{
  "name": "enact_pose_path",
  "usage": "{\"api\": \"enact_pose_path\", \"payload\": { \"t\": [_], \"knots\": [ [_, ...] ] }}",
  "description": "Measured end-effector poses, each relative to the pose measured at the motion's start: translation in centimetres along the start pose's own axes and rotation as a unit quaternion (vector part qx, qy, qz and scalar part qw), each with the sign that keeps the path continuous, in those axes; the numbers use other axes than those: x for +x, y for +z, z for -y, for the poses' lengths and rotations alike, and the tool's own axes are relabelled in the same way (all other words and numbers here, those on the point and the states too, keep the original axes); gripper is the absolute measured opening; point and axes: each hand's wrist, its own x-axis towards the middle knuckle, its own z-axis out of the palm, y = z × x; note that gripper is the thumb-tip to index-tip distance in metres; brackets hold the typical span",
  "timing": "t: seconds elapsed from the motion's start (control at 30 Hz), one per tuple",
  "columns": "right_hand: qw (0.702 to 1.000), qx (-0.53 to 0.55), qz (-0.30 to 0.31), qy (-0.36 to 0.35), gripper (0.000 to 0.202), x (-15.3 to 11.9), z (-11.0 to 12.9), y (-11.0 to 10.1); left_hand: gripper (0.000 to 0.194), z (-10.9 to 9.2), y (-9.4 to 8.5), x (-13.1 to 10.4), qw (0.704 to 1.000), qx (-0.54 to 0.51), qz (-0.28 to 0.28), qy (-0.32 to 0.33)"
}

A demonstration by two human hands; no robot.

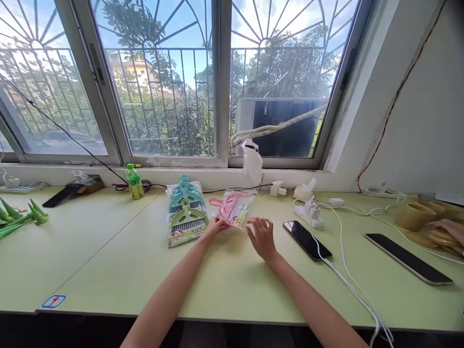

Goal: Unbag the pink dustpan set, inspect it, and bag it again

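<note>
Left hand (216, 225) has the pink brush-and-dustpan set (235, 209) pinched at its near edge, thumb and fingers clamped on, holding it over the pale green table (119, 270) with the handle pointing left! Right hand (262, 238) is right there beside the pack's other side, fingers parted and lightly curled, though I can't tell whether a fingertip touches. Just left lie bagged green (189, 223) and teal brush sets (184, 192), a black smartphone (304, 239) off right.
</note>
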Motion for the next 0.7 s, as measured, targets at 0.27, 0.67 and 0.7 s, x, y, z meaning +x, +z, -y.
{"api": "enact_pose_path", "payload": {
  "t": [0.27, 0.67, 0.7],
  "knots": [
    [0.965, 0.095, 0.048, 0.238, 0.043, -0.4, -2.8, 2.0, 0.058, 0.6, 0.2, -0.2, 0.999, -0.015, 0.031, -0.025],
    [0.809, 0.415, 0.179, 0.375, 0.05, 0.1, -6.6, 2.4, 0.065, -0.2, 0.6, -1.2, 0.989, 0.037, 0.136, -0.042],
    [0.807, 0.42, 0.173, 0.377, 0.049, 0.2, -6.7, 2.3, 0.067, -0.3, 0.6, -1.2, 0.989, 0.035, 0.136, -0.038]
  ]
}}
